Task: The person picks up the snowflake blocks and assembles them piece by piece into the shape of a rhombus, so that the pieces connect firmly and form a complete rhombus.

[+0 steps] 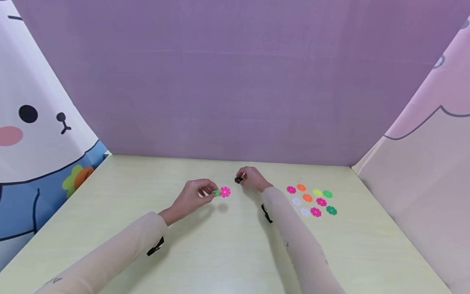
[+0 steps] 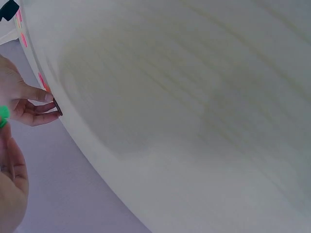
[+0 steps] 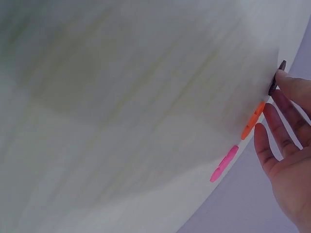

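My left hand [image 1: 193, 193] pinches a green flower-shaped plastic disc [image 1: 216, 192] between thumb and fingers. A pink flower disc [image 1: 225, 191] adjoins the green one's right edge, with a round shadow below it on the table. In the left wrist view, part of the green disc [image 2: 4, 112] shows at the left edge. Farther back, my right hand [image 1: 253, 179] holds a dark brown flower disc [image 1: 238, 179] at its fingertips. From the right wrist, that dark disc [image 3: 277, 79] appears edge-on, pinched by the thumb and a finger.
Several loose flower discs lie on the pale table [image 1: 220, 253] to the right, among them an orange disc [image 1: 307, 198], a yellow disc [image 1: 317, 192], a white disc [image 1: 304, 211] and a dark green disc [image 1: 331, 210]. A purple backdrop [image 1: 235, 90] rises behind the table.
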`<action>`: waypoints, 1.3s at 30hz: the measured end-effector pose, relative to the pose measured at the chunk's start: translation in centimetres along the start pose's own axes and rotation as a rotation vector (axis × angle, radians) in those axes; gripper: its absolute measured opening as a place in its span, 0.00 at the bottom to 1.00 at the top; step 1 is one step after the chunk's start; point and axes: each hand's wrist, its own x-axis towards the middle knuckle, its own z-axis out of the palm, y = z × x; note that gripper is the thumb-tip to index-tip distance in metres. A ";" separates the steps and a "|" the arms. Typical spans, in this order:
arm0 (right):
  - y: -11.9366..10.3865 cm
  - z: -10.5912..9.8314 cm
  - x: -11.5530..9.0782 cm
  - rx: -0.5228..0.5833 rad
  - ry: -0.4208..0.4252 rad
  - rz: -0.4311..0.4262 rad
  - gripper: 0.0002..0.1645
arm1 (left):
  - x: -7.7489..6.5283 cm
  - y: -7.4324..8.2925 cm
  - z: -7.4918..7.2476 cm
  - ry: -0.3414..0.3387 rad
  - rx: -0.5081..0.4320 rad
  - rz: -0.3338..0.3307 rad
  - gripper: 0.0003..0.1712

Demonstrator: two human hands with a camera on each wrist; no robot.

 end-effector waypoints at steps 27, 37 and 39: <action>-1.9 -1.3 -1.1 0.001 0.023 0.004 0.14 | -0.2 0.0 -0.2 -0.010 0.003 0.006 0.10; -2.5 -2.8 -2.6 0.060 0.066 -0.128 0.13 | -0.1 0.1 -0.3 -0.003 0.021 0.011 0.10; -2.9 -3.1 -3.0 0.068 0.074 -0.151 0.13 | -0.1 0.1 -0.4 -0.002 0.018 0.015 0.10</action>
